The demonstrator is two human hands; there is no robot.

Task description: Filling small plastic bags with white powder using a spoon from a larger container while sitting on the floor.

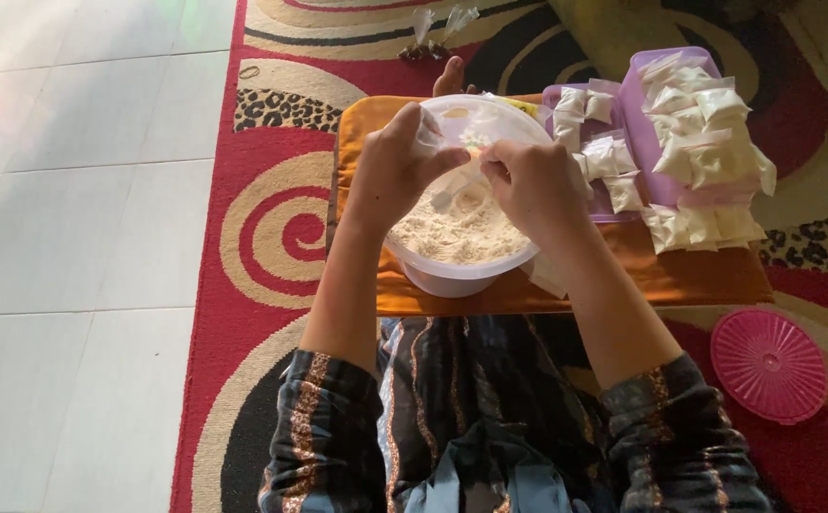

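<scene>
Both hands, left [397, 166] and right [533, 185], pinch small clear bag [452, 128] over white bowl [518, 264] of pale powder [461, 228]; filled packets [704, 133] stacked right.

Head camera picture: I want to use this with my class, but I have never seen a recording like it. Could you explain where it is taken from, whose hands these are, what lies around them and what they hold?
The single picture comes from a camera worn on a person's head, looking down at their own arms and lap. No machine is involved.

The left hand and right hand meet above a white bowl of pale powder. Together they pinch a small clear plastic bag; the fingers of both hands are closed on it. A small spoon seems to rest in the powder, though it is hard to make out.

The bowl stands on an orange cloth spread over a red patterned rug. To the right, purple trays hold many small filled packets. A round pink lid lies on the rug, and white floor tiles are on the left.
</scene>
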